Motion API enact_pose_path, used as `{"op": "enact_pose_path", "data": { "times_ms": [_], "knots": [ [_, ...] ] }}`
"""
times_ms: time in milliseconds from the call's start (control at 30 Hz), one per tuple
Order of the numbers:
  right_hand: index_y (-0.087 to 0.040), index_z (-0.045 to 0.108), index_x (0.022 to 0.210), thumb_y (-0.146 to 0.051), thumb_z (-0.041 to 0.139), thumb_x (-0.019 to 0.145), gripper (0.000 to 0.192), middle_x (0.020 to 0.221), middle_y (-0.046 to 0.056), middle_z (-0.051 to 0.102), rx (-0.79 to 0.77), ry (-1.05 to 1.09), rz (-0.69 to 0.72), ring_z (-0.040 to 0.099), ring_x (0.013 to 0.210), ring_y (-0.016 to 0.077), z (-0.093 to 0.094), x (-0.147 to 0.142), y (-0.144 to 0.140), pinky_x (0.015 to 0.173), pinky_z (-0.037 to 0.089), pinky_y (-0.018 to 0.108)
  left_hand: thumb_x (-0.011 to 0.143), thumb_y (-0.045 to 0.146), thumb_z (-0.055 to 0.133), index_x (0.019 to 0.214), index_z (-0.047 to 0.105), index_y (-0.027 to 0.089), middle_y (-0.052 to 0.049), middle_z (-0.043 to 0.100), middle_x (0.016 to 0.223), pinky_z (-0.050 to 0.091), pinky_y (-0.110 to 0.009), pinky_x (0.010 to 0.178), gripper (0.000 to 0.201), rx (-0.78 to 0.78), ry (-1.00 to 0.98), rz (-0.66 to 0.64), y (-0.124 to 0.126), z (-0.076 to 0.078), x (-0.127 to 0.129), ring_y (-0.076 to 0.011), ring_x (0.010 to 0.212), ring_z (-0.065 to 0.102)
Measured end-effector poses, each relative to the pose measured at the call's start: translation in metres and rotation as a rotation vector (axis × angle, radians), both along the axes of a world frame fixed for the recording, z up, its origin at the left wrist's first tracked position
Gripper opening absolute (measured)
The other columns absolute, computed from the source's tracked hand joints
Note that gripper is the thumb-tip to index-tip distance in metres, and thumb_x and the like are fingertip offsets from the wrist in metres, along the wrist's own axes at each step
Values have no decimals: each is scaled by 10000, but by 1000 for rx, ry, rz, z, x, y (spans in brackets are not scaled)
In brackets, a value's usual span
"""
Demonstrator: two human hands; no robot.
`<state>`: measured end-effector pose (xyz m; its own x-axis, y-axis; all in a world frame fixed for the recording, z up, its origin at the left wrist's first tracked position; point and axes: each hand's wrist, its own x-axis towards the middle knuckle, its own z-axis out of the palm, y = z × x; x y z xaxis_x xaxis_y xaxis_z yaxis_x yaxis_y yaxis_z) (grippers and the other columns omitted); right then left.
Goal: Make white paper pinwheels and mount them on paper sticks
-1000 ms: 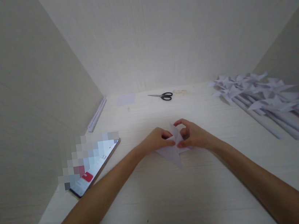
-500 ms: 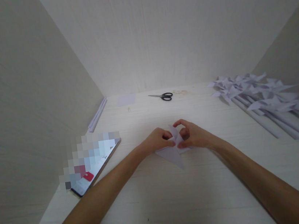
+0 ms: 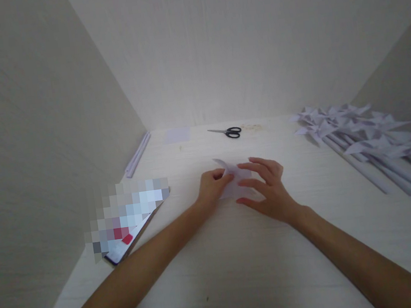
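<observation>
Near the middle of the white table, my left hand (image 3: 212,187) pinches a piece of white folded paper (image 3: 229,189) between thumb and fingers. One corner of the paper curls upward at its far side. My right hand (image 3: 269,191) is on the paper's right, its fingers spread apart and the fingertips over or beside the sheet; I cannot tell whether they touch it. Part of the paper is hidden behind the fingers of both hands.
Black-handled scissors (image 3: 232,132) lie at the back beside a flat paper square (image 3: 177,135). Rolled paper sticks (image 3: 137,155) rest along the left wall, with a phone (image 3: 135,229) nearer me. Several paper pinwheels (image 3: 362,133) on paper sticks are piled at the right.
My right hand has let go of the paper and its fingers have spread. The paper has turned in my left hand, and its point toward me no longer shows. The view has shifted slightly.
</observation>
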<state>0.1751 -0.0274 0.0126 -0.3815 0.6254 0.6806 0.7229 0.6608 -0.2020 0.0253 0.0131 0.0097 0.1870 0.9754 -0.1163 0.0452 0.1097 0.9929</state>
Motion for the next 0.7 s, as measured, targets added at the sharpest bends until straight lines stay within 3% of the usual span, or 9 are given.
{"op": "enact_pose_path", "data": {
  "times_ms": [167,267,467,700],
  "knots": [
    [-275,564,807,-319,582,703,114,1058,17,549,117,-112,26,386,1063,220,-4,-7,-5,891,189,424,597,255,540,534,506,130,38,423,491,318,-204,456,144,20,-57,58,-1,-2,0,-74,470,393],
    [-257,569,764,-235,550,737,40,915,13,587,106,-118,9,461,915,175,-7,-11,-2,832,239,381,594,254,549,555,524,126,28,455,525,337,-204,482,136,19,-112,79,-2,-3,2,-81,504,420],
    [-254,582,746,-189,501,762,105,789,-10,582,40,-103,5,486,792,142,-9,-10,1,779,242,356,588,264,570,628,563,124,3,531,616,377,-214,531,146,-12,-199,87,-4,-4,4,-102,572,472],
    [-210,574,717,-202,513,751,70,729,21,558,-67,187,-123,491,742,163,-4,-13,4,723,306,350,578,234,589,582,570,131,17,531,603,383,-206,565,105,14,-251,91,-5,-4,4,-93,585,478]
  ]
}}
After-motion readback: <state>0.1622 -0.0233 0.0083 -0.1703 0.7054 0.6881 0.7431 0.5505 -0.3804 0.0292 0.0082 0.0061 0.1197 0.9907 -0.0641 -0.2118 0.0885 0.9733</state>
